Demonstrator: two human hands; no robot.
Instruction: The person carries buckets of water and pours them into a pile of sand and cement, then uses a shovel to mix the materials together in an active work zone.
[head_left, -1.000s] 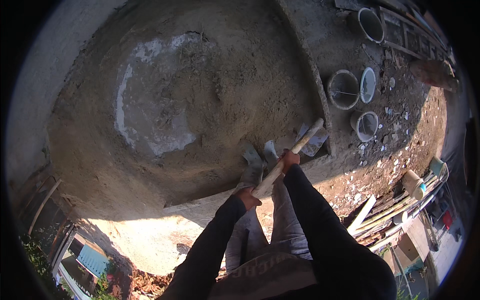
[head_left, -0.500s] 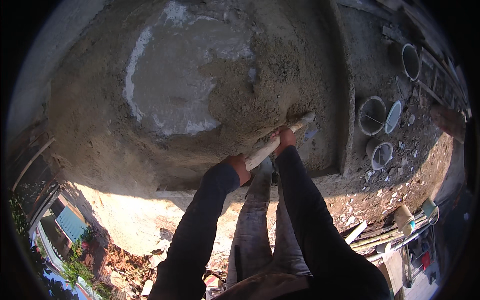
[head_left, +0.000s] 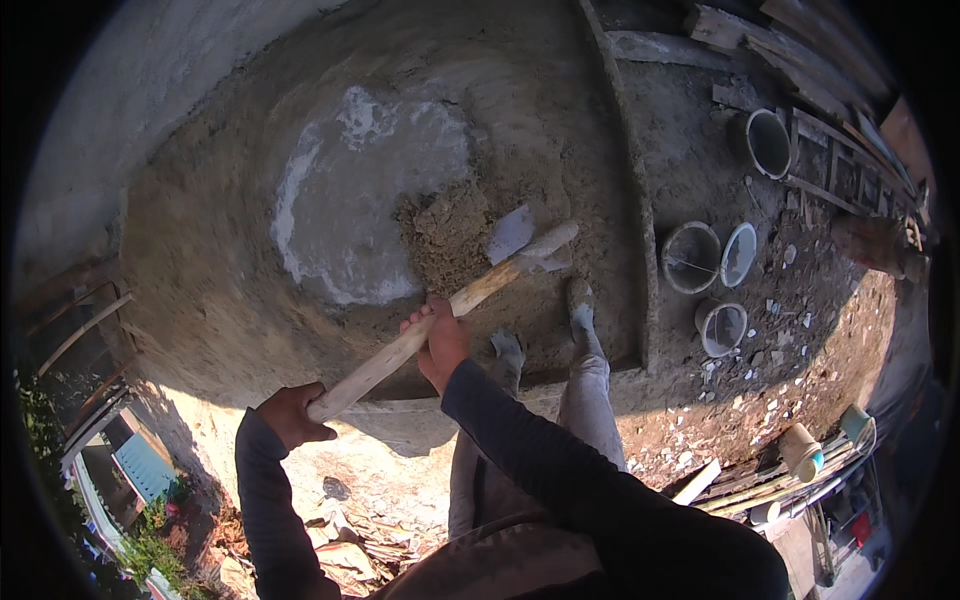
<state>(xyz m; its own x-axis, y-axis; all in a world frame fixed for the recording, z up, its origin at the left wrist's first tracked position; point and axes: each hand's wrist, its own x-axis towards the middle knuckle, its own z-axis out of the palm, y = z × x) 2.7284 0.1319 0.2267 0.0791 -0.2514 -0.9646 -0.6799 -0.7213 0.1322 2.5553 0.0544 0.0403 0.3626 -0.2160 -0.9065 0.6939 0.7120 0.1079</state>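
A hoe (head_left: pixel 390 355) with a thick pale wooden handle slants from lower left to upper right in front of me. My left hand (head_left: pixel 290 415) is closed around the near end of the handle. Farther up, my right hand (head_left: pixel 443 345) wraps the same handle, fingers curled over it. The hoe's grey metal blade (head_left: pixel 512 233) lies at the right edge of a heap of wet brown mortar mix (head_left: pixel 447 240). Left of that heap spreads a pool of grey cement slurry (head_left: pixel 350 200) with a whitish rim.
A low raised edge (head_left: pixel 640 220) bounds the mixing floor on the right. Beyond it stand several buckets (head_left: pixel 690 257), with rubble and planks (head_left: pixel 740 35) around. My feet (head_left: pixel 580 300) are on the mixing floor. A rough wall (head_left: pixel 130 120) rises at left; bamboo poles (head_left: pixel 770 490) lie lower right.
Both hands have moved left and toward me with the handle, the left one farthest. The hoe's blade has come into clearer sight beside the heap. The whole view has shifted.
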